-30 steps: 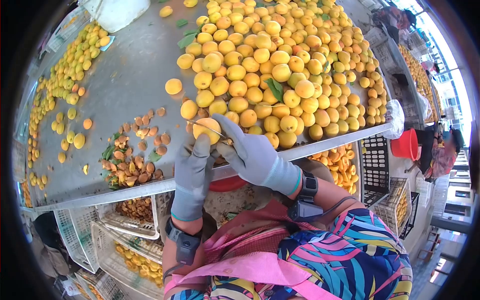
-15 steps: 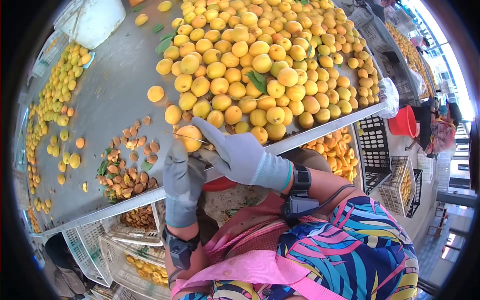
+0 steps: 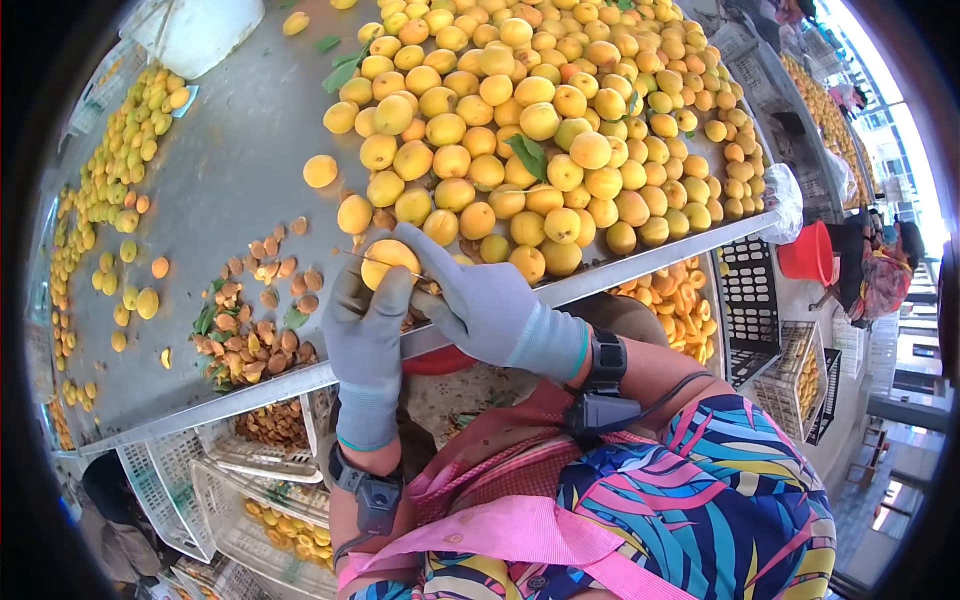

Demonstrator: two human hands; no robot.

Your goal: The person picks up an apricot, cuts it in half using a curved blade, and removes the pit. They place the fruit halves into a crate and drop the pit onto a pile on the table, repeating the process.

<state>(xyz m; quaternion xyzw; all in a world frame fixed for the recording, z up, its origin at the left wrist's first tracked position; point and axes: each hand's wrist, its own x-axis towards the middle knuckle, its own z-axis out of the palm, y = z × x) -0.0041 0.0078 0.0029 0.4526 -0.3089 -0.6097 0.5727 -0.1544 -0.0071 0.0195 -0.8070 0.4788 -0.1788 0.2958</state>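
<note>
Fingers of my left hand are closed round a yellow-orange apricot, held just above the table's front edge. Gloved in grey like the left, my right hand is closed on a thin, dark, wire-like tool. The tool lies against the fruit, and its thin tip shows on the far left side. Most of its handle is hidden by the fingers. Just beyond my hands is a large heap of apricots. Left of them is a pile of brown apricot stones mixed with leaves.
The metal table has a raised front rim. More apricots lie along its far left. Below the rim stand white crates, some with stones or halved apricots. At right are a black crate, a red bucket and another person.
The apricot has shifted slightly right and up with my left hand, whose fingers have come further round its front. The whole view has shifted a little.
</note>
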